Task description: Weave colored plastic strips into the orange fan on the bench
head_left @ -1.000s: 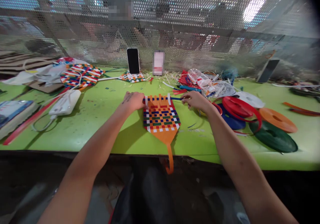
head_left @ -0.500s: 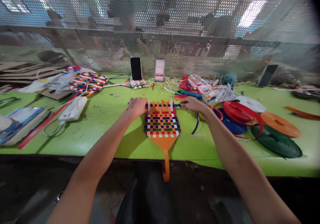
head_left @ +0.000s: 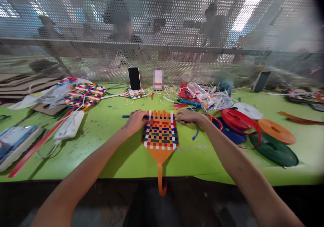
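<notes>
A checkered woven piece (head_left: 161, 135) of orange, white, red, blue and green flat strips lies on the green tabletop. Its orange lower end narrows to a point, and an orange tail (head_left: 160, 179) hangs over the front edge. A dark blue strip (head_left: 126, 116) crosses the upper part of the weave, one end sticking out left. My left hand (head_left: 138, 120) is closed at the upper left edge, fingers pinching the strip there. At the upper right edge my right hand (head_left: 186, 116) is closed on the same strip; its fingertips are partly hidden. Loose orange strip ends (head_left: 163, 112) stand along the top.
Coils of red (head_left: 234, 119), orange (head_left: 276, 131) and green strip (head_left: 274, 149) lie right. A plastic bottle (head_left: 198, 93) sits among scraps behind. Two phones stand at the back, one black (head_left: 134, 78). A power strip (head_left: 69, 125) and a colourful woven piece (head_left: 84, 95) lie left.
My right hand has come in from the right to the weave's edge. More of the blue strip's end shows beyond my left hand. The whole view has shifted, with the table lower.
</notes>
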Demonstrator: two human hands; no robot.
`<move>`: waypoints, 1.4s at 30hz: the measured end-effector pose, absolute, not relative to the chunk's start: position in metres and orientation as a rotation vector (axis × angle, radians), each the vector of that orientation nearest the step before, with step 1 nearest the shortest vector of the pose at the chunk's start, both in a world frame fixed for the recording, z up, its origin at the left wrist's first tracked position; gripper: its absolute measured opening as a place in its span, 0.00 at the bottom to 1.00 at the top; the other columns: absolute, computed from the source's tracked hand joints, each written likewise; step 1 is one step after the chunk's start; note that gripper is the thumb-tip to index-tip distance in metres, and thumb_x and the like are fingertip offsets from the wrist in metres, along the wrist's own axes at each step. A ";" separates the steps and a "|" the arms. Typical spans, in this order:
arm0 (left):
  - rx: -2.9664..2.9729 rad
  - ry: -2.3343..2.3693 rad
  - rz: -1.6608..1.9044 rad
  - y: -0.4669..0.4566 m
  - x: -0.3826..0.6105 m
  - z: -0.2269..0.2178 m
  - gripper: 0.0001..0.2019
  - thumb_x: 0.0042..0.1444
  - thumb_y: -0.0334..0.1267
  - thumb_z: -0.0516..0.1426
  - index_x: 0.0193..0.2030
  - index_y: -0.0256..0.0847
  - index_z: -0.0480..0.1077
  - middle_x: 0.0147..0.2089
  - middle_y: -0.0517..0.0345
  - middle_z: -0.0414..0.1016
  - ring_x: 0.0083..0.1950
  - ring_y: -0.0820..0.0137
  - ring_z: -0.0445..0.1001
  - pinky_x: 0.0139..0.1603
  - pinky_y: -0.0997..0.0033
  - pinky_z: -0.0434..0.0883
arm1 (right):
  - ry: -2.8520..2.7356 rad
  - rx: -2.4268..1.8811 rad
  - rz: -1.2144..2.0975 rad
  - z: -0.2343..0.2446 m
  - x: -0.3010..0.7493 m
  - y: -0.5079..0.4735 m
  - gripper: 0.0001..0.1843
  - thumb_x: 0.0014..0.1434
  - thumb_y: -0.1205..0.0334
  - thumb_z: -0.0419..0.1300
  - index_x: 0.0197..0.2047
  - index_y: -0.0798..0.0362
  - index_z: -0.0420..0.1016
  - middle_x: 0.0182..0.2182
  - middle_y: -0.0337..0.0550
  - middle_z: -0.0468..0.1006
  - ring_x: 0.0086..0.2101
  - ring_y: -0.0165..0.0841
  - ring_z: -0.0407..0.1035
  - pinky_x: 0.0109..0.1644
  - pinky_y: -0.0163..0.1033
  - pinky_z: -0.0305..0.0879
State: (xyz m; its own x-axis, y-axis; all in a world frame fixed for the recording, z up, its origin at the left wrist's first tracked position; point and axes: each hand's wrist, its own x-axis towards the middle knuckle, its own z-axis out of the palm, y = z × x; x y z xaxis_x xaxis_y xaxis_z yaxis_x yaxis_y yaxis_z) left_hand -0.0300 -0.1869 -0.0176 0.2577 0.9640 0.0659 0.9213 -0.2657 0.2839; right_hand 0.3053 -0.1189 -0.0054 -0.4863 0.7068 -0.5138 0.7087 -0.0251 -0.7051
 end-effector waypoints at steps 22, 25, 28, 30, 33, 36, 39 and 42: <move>2.509 1.559 0.633 -0.171 -0.057 -0.043 0.23 0.69 0.62 0.60 0.54 0.46 0.82 0.57 0.50 0.84 0.59 0.54 0.76 0.65 0.50 0.65 | 2.144 1.773 -1.674 -0.006 0.347 -0.135 0.15 0.61 0.50 0.73 0.39 0.51 0.78 0.25 0.40 0.75 0.20 0.28 0.63 0.22 0.34 0.58; 2.488 1.550 0.587 -0.176 -0.056 -0.040 0.24 0.69 0.64 0.58 0.54 0.46 0.82 0.58 0.50 0.83 0.61 0.53 0.76 0.66 0.49 0.63 | 2.156 1.748 -1.647 -0.003 0.346 -0.137 0.14 0.59 0.52 0.73 0.32 0.52 0.78 0.21 0.39 0.72 0.18 0.27 0.61 0.21 0.34 0.57; 2.470 1.515 0.472 -0.182 -0.055 -0.033 0.30 0.63 0.67 0.63 0.59 0.47 0.80 0.65 0.48 0.79 0.67 0.50 0.72 0.70 0.47 0.60 | 2.231 1.738 -1.569 0.002 0.345 -0.141 0.16 0.59 0.49 0.73 0.31 0.52 0.77 0.20 0.39 0.72 0.18 0.28 0.63 0.22 0.35 0.61; 2.448 1.499 0.367 -0.186 -0.055 -0.028 0.38 0.56 0.70 0.67 0.65 0.47 0.76 0.71 0.46 0.74 0.71 0.46 0.68 0.72 0.45 0.57 | 2.214 1.744 -1.564 0.005 0.344 -0.143 0.18 0.58 0.46 0.74 0.34 0.51 0.77 0.21 0.40 0.74 0.18 0.29 0.65 0.23 0.36 0.63; 2.410 1.511 0.278 -0.189 -0.054 -0.022 0.45 0.49 0.72 0.69 0.68 0.47 0.72 0.74 0.45 0.70 0.74 0.42 0.65 0.73 0.44 0.56 | 2.173 1.724 -1.605 0.007 0.344 -0.145 0.23 0.56 0.41 0.76 0.38 0.51 0.78 0.22 0.40 0.77 0.18 0.30 0.67 0.23 0.36 0.64; 2.397 1.535 0.285 -0.190 -0.053 -0.022 0.44 0.49 0.73 0.69 0.65 0.47 0.73 0.72 0.45 0.70 0.72 0.43 0.66 0.72 0.45 0.57 | 2.177 1.665 -1.601 0.006 0.344 -0.142 0.25 0.55 0.38 0.76 0.37 0.51 0.79 0.23 0.41 0.79 0.16 0.28 0.65 0.21 0.36 0.62; 2.404 1.545 0.330 -0.191 -0.050 -0.025 0.38 0.52 0.72 0.68 0.60 0.47 0.75 0.68 0.46 0.73 0.69 0.45 0.69 0.71 0.45 0.58 | 2.140 1.632 -1.577 0.005 0.343 -0.134 0.28 0.53 0.33 0.75 0.34 0.52 0.80 0.28 0.46 0.83 0.19 0.30 0.69 0.23 0.37 0.66; 2.399 1.570 0.365 -0.194 -0.047 -0.026 0.33 0.54 0.69 0.68 0.55 0.47 0.75 0.64 0.48 0.76 0.67 0.47 0.70 0.70 0.45 0.58 | 2.125 1.661 -1.391 0.012 0.350 -0.119 0.30 0.53 0.30 0.73 0.32 0.53 0.82 0.34 0.51 0.85 0.26 0.36 0.77 0.31 0.39 0.72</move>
